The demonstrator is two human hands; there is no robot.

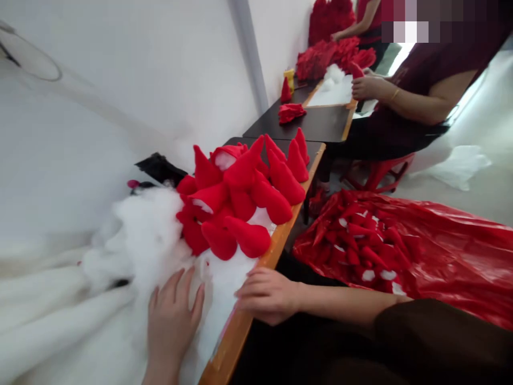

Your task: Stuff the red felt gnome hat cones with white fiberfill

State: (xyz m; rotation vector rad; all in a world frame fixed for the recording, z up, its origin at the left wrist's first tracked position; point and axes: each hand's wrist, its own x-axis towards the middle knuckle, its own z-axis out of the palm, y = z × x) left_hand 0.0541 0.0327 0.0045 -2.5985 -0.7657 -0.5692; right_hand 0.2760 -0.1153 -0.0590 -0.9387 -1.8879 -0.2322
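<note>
My left hand (pixel 174 310) reaches into fluffy white stuffing (pixel 150 224) on the table, palm down with its fingers spread. At the table's wooden edge (pixel 276 248) rests my right hand (pixel 270 294), its fingers loosely bent over the rim and no object visible in them. Just beyond both hands lies a heap of red cone-shaped stuffed pieces (pixel 240 184), plump at the base and pointed at the tip. White filling shows at the open ends of some. Between my hands the whitish tabletop (pixel 218 283) is strewn with bits of stuffing.
On the right, a red plastic bag (pixel 452 256) lies spread on the floor with many red pieces (pixel 368 240) inside. A co-worker's hand (pixel 368 87) holds a red cone at the farther table (pixel 320 123). Beside that person's legs is a red stool (pixel 377 174). A white wall borders the left.
</note>
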